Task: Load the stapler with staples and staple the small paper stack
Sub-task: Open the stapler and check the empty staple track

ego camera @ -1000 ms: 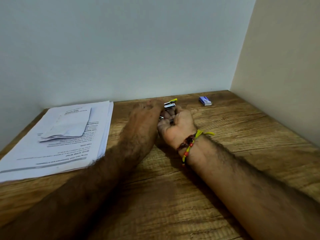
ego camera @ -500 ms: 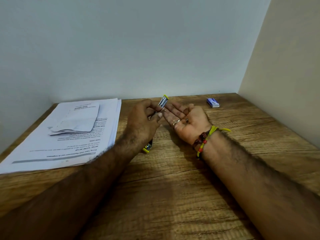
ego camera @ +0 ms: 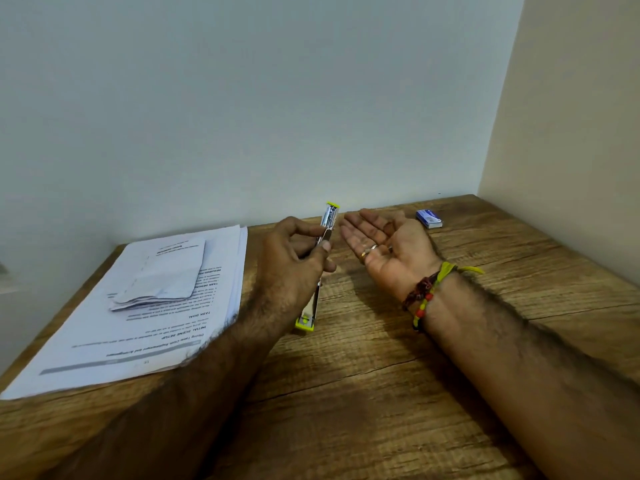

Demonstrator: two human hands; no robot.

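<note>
My left hand (ego camera: 294,271) grips a small silver stapler with yellow ends (ego camera: 329,216), swung wide open. One arm points up toward the wall and the other (ego camera: 306,320) slopes down to the wooden table (ego camera: 346,393). My right hand (ego camera: 384,242) lies palm up just right of the stapler, fingers spread, holding nothing. A small folded paper stack (ego camera: 166,275) rests on a bigger pile of printed sheets (ego camera: 114,341) at the left. A small blue staple box (ego camera: 428,218) sits near the back right corner.
A grey wall runs along the table's far edge and a beige wall (ego camera: 571,168) closes the right side. Bare wood lies in front of both forearms.
Both hands were clenched together around the stapler. They have come apart: the left keeps the stapler, now swung open, and the right has turned palm up and spread.
</note>
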